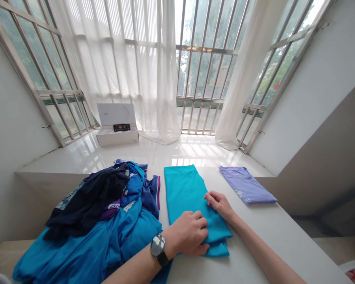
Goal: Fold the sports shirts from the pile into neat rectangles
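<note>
A turquoise folded garment [185,189] lies flat on the white tabletop in front of me, its layers showing at the lower right corner. My left hand [191,232], with a black-strapped watch [157,245] on its wrist, is over the near part of this garment. Its fingers curl onto the fabric, and the thumb is by the near edge. At the garment's right edge, my right hand [220,205] has its fingers bent in a pinch on the cloth. The fingertips of both hands are partly hidden.
To the left is a loose heap of blue clothes [130,232] with a dark navy garment [91,201] on top. A folded lavender garment [245,184] lies at the right. Behind, an opened white box [118,138] holding a dark device stands on the sill before curtains [142,79] and barred windows.
</note>
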Tool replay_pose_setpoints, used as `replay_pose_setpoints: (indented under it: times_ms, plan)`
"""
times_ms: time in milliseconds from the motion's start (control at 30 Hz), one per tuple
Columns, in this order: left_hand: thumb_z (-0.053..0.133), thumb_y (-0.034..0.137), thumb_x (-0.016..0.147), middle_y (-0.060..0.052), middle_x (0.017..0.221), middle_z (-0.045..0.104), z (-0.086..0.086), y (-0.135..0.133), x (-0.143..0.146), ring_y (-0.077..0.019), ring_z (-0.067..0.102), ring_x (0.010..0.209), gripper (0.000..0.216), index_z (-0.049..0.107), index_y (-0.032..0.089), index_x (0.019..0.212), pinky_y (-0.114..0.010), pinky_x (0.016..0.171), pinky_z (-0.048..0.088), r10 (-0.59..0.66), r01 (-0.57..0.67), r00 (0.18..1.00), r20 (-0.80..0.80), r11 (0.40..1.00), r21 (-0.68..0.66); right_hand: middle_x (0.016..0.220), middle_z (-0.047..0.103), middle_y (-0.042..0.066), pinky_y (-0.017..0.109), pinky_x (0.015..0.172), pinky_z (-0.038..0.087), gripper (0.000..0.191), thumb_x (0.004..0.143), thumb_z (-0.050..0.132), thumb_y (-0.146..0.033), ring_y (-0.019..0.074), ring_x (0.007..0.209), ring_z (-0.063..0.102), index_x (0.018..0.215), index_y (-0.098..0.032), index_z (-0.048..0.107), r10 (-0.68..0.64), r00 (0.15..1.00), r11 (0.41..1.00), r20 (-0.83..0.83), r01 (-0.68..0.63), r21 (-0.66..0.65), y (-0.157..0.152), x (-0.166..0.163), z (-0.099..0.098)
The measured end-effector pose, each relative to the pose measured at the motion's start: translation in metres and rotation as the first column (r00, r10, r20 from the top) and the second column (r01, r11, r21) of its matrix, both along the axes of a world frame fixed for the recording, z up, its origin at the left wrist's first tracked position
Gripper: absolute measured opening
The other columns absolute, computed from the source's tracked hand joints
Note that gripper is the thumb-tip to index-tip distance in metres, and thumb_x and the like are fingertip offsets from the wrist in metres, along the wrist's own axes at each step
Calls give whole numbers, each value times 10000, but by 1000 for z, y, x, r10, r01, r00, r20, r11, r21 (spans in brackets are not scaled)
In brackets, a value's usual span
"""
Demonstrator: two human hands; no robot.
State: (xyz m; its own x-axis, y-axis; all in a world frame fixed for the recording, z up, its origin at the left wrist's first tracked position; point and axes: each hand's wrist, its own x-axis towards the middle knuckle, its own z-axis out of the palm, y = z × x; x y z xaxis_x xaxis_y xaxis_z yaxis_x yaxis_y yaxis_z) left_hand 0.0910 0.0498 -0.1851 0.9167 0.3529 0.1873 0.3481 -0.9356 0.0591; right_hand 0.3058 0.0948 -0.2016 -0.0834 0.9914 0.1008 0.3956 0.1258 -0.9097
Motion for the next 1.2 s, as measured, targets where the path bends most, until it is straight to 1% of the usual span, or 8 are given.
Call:
replay_pose_setpoints:
  times_ms: [133, 300, 500, 667, 800, 933, 1133, 1200]
  plan:
    - [548, 355, 934, -77, 951, 697, 1, 0, -2, -227, 601, 871, 241, 704, 185, 864, -316, 600, 455, -3, 3, 1000, 2, 999, -48, 684, 582, -8, 247, 480, 360, 494, 814, 597, -665, 107, 516, 444, 889, -179, 647, -61, 988, 998, -141, 63, 8, -4, 5, -6]
    - [575, 281, 886, -31, 976, 723, 3, 5, -5, -178, 618, 845, 177, 722, 211, 818, -265, 641, 435, 162, -109, 971, 174, 954, -280, 704, 578, -2, 237, 460, 335, 467, 844, 594, -636, 99, 523, 435, 895, -175, 656, -76, 968, 996, -238, 85, 30, -7, 12, -8]
    - [551, 244, 839, -9, 711, 635, 4, 19, -5, -129, 526, 647, 194, 638, 167, 683, -241, 594, 364, 423, -231, 880, 214, 777, -586, 902, 680, 66, 308, 713, 489, 503, 883, 527, -638, 190, 810, 605, 992, -175, 689, 221, 973, 972, -71, -225, -60, -19, 26, 18]
    - [496, 235, 841, 26, 610, 522, 3, 26, -3, -117, 440, 598, 217, 557, 167, 645, -250, 550, 288, 539, -272, 816, 210, 678, -683, 1096, 663, 66, 346, 854, 493, 592, 718, 752, -568, 240, 985, 604, 1174, -208, 642, 382, 924, 917, 37, -373, -142, -26, 30, 29]
    - [485, 259, 864, 24, 636, 531, 6, 23, -3, -122, 458, 618, 214, 557, 170, 683, -250, 570, 304, 571, -244, 785, 242, 643, -726, 839, 634, 4, 306, 775, 464, 320, 808, 691, -495, 187, 822, 562, 911, -193, 670, 323, 936, 946, 143, -313, -88, -28, 23, 29]
    - [635, 444, 820, 27, 709, 577, 9, 18, -4, -133, 490, 638, 273, 616, 182, 892, -243, 572, 321, 554, -202, 798, 238, 618, -760, 727, 578, -14, 284, 677, 423, 284, 873, 613, -461, 158, 711, 503, 778, -194, 634, 251, 942, 966, 225, -258, 0, -28, 17, 28]
    - [586, 253, 785, 66, 580, 384, 5, 22, -2, -103, 350, 577, 230, 422, 191, 636, -265, 545, 229, 566, -260, 796, 215, 640, -723, 871, 563, 29, 311, 673, 448, 272, 818, 692, -450, 174, 737, 494, 880, -231, 543, -88, 966, 940, 242, 0, 341, -36, 16, 36]
    - [568, 241, 788, 66, 579, 362, 4, 25, -2, -104, 330, 584, 260, 370, 196, 624, -271, 545, 220, 583, -268, 786, 205, 621, -737, 859, 558, 25, 303, 661, 449, 274, 817, 706, -452, 162, 713, 483, 841, -233, 542, 47, 972, 958, 228, -108, 264, -43, 14, 45]
